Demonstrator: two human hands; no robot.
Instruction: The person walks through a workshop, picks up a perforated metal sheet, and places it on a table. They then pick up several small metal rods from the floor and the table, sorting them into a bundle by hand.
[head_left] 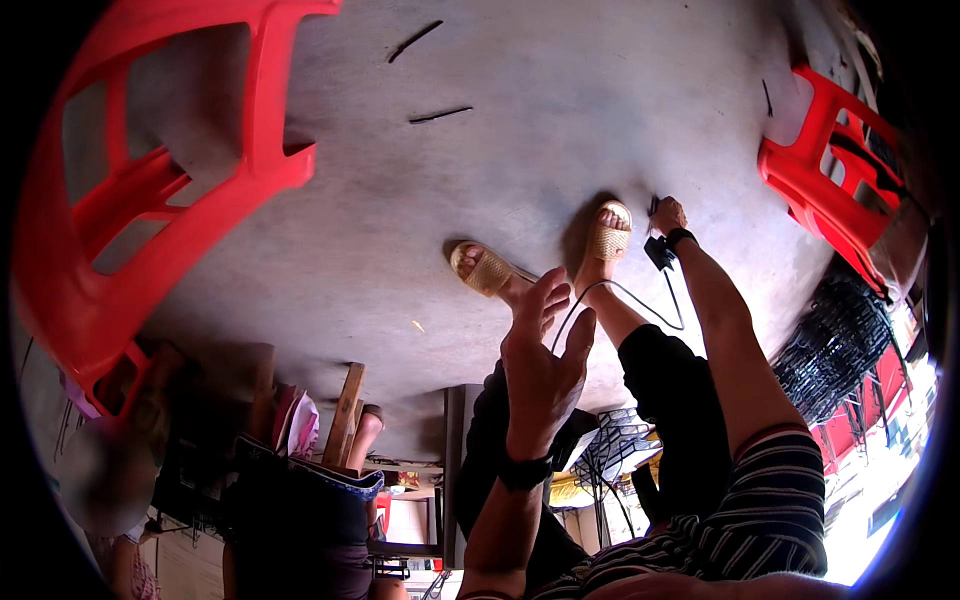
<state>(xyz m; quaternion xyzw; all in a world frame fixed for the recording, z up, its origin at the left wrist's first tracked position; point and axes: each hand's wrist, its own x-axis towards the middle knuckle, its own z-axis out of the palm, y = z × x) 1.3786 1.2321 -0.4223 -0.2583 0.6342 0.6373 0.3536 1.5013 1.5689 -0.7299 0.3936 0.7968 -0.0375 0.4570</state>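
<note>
My left hand (540, 365) is raised in front of my body, fingers apart and nothing in it. A dark band circles its wrist. My right arm stretches down towards the floor beside my right foot. There my right hand (670, 214) has its fingers bent together at a small dark piece (654, 205), too small to make out. A small black box (659, 252) is by my right wrist, and a thin black cable (640, 300) loops from it towards my left hand. My feet wear woven tan slippers (488, 272), one on each side of the cable's loop.
Red plastic stools stand at left (275, 100) and right (800, 160). Thin dark strips (440, 115) lie on the grey floor (330, 260). A pile of black wire-like pieces (835, 345) is at right. Another person in dark clothes (300, 520) sits at lower left, beside wooden legs (345, 415).
</note>
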